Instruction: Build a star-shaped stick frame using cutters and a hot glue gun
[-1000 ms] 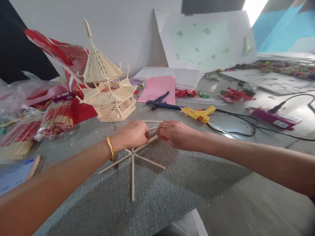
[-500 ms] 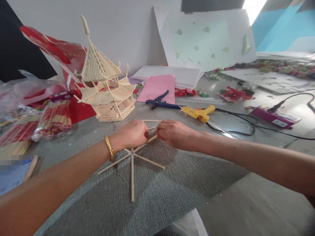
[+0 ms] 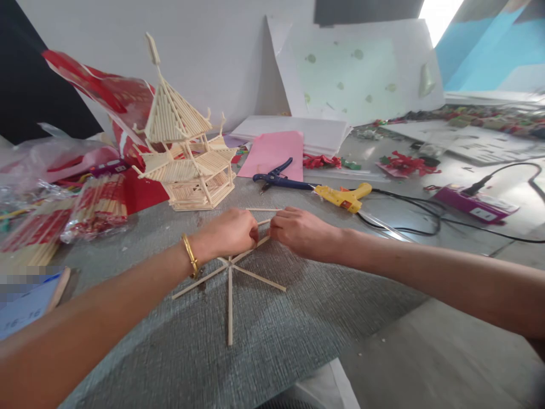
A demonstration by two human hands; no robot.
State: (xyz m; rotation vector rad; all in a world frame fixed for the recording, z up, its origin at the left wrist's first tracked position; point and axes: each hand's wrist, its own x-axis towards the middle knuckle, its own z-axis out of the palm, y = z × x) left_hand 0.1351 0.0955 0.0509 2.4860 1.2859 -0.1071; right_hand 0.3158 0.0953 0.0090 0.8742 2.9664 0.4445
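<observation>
Thin wooden sticks, joined at one middle point, fan out like a star [image 3: 230, 307] on the grey textured table. Over its far arms, my left hand [image 3: 234, 232] is curled closed, a gold bangle on the wrist. My right hand [image 3: 298, 230] is closed too, facing it across a narrow gap. A short wooden stick [image 3: 264, 221] spans that gap, with an end at each hand's fingers; the fingertips themselves are partly hidden. One star arm [image 3: 263, 242] runs just below it. Behind the hands lies another loose stick [image 3: 263, 209].
A stick-built pagoda model [image 3: 183, 153] stands behind my left hand. Blue pliers [image 3: 281, 179] and a yellow glue gun [image 3: 344, 197] lie beyond the hands, its cord leading to a purple power strip [image 3: 477, 201]. Bagged sticks [image 3: 96, 207] are at left.
The view has shifted very slightly. Both hands hold nearly the same place and pose over the star, and the stick between them looks unchanged.
</observation>
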